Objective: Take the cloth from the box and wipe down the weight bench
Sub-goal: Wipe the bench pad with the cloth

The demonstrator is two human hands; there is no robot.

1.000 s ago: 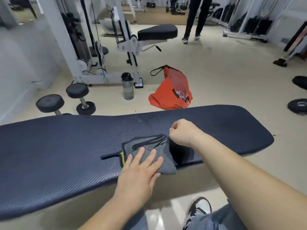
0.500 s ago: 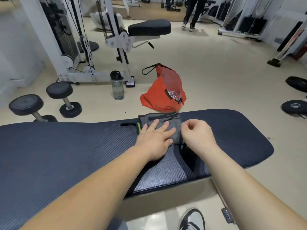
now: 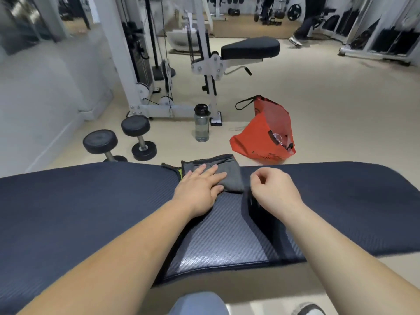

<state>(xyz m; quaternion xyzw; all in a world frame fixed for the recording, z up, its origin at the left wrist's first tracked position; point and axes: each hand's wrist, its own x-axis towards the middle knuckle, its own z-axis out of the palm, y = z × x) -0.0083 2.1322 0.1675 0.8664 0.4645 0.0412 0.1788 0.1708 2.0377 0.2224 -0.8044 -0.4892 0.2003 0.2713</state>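
The dark blue weight bench (image 3: 91,208) runs across the view in front of me. A folded grey cloth (image 3: 229,176) with a yellow-green tag lies at the bench's far edge. My left hand (image 3: 200,189) presses flat on the cloth, fingers spread. My right hand (image 3: 272,189) rests on the bench just right of the cloth, fingers curled in a loose fist; it does not touch the cloth. A lighter wiped strip of the pad runs from the cloth back toward me. No box is in view.
On the floor beyond the bench stand an orange bag (image 3: 266,133), a water bottle (image 3: 201,123) and two dumbbells (image 3: 122,139). A cable machine with a black seat (image 3: 250,47) stands farther back. A person (image 3: 306,26) walks at the far right.
My left hand has pushed the cloth from the near edge of the bench to the far edge. My right hand let go of the cloth's corner and sits beside it.
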